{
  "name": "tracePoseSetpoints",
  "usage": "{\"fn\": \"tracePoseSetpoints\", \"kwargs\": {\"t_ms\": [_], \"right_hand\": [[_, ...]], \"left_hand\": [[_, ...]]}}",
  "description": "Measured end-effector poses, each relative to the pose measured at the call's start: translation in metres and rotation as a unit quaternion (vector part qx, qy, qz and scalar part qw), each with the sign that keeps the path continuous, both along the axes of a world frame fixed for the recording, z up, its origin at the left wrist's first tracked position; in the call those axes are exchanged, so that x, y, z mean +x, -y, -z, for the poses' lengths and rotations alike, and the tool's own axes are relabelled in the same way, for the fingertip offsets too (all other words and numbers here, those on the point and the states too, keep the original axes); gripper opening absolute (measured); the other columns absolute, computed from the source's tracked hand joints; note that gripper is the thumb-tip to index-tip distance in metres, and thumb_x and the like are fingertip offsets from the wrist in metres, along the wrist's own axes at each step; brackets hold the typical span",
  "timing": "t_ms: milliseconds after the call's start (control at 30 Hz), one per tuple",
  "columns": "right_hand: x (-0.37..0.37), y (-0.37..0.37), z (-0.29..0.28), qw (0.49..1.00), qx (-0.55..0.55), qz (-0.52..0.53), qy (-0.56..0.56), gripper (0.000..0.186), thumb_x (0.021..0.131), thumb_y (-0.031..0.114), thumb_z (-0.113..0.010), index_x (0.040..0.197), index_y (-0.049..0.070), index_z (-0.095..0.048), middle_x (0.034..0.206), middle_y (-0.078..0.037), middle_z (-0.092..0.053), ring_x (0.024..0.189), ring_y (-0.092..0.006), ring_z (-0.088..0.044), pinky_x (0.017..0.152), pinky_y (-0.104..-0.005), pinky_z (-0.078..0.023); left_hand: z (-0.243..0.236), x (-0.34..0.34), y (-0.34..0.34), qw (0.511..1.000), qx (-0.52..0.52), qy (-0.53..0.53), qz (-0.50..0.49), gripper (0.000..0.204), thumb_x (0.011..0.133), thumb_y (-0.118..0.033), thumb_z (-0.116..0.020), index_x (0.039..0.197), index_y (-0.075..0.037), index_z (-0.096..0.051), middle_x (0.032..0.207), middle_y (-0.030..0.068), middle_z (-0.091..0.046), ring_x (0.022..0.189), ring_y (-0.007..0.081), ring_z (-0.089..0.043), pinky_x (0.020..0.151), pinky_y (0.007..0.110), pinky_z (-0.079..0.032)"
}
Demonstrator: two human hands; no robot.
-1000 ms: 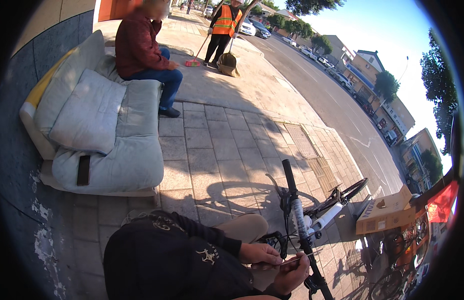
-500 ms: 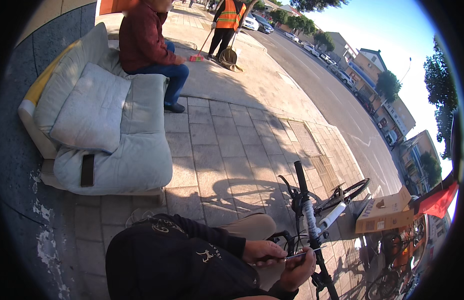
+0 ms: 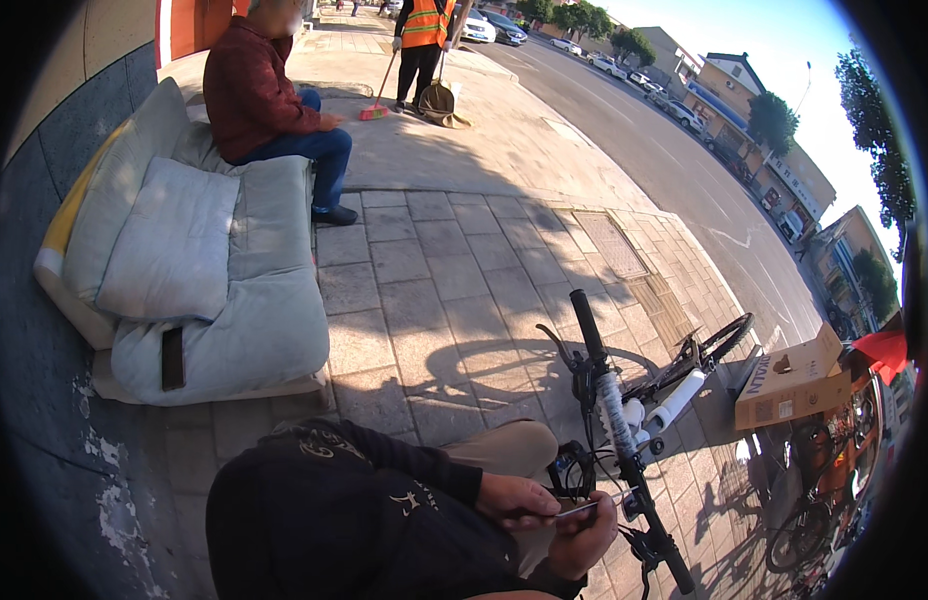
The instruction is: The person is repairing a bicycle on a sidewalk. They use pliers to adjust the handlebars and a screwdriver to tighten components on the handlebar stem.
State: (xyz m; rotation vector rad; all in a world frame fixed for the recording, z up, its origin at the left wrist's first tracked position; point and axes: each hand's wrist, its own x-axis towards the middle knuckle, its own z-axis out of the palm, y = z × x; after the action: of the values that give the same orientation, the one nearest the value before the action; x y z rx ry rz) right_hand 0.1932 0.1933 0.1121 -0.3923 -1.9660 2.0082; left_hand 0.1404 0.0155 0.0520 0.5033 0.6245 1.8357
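I sit on the pavement in a black top and tan trousers. My left hand (image 3: 516,500) and my right hand (image 3: 586,538) meet in front of my knee. Between them they hold a thin flat object (image 3: 576,508), seen edge-on; what it is I cannot tell. Right beside my hands stands a bicycle (image 3: 674,398) with a white frame. Its black handlebar (image 3: 606,395) runs from the upper grip down past my right hand. A black part fixed near the bar (image 3: 572,470) sits just above my fingers.
A pale worn sofa (image 3: 254,330) with a loose cushion (image 3: 169,250) stands at the left wall; a person in a red jacket (image 3: 252,90) sits on it. A person in an orange vest (image 3: 424,30) sweeps farther off. A cardboard box (image 3: 792,380) lies right, by the road (image 3: 644,140).
The view has swung slightly, so the bicycle and sofa sit a little differently in the picture. My hands stay together by the handlebar on the thin object.
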Motion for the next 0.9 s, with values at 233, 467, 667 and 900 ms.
{"fn": "tracePoseSetpoints", "kwargs": {"t_ms": [233,467,667,900], "right_hand": [[0.008,0.006,-0.015,0.986,-0.153,-0.033,0.065,0.030,0.109,0.029,-0.053,0.093,0.007,-0.064,0.065,0.005,-0.048,0.050,-0.0059,-0.042,0.046,-0.0225,-0.032],[0.002,0.001,-0.008,0.973,-0.211,-0.077,0.056,0.027,0.111,0.021,-0.057,0.105,-0.001,-0.072,0.066,0.000,-0.058,0.052,-0.0062,-0.047,0.050,-0.0230,-0.037],[0.003,0.008,-0.014,0.967,-0.228,-0.096,0.056,0.026,0.112,0.022,-0.059,0.111,0.000,-0.074,0.075,0.001,-0.064,0.058,-0.0023,-0.049,0.053,-0.0202,-0.038],[-0.016,0.010,-0.004,0.956,-0.261,-0.076,0.110,0.028,0.111,0.025,-0.059,0.106,0.001,-0.073,0.073,0.001,-0.062,0.055,-0.0062,-0.049,0.052,-0.0230,-0.040]], "left_hand": [[0.006,-0.003,0.001,0.998,-0.047,-0.026,0.036,0.036,0.110,-0.041,-0.064,0.100,-0.007,-0.063,0.070,-0.0039,-0.052,0.055,0.0061,-0.046,0.051,0.022,-0.035],[-0.003,-0.011,0.018,0.995,-0.084,-0.035,0.037,0.041,0.107,-0.047,-0.067,0.099,-0.007,-0.064,0.065,-0.0021,-0.051,0.058,0.0081,-0.043,0.057,0.025,-0.032],[-0.007,-0.005,0.027,0.999,-0.041,0.001,0.017,0.040,0.110,-0.043,-0.062,0.093,-0.008,-0.063,0.064,0.0000,-0.050,0.057,0.0096,-0.042,0.059,0.028,-0.032],[0.009,-0.006,0.032,0.997,-0.026,0.074,-0.024,0.039,0.114,-0.041,-0.054,0.099,-0.006,-0.063,0.068,0.0001,-0.052,0.056,0.0104,-0.043,0.055,0.027,-0.035]]}}
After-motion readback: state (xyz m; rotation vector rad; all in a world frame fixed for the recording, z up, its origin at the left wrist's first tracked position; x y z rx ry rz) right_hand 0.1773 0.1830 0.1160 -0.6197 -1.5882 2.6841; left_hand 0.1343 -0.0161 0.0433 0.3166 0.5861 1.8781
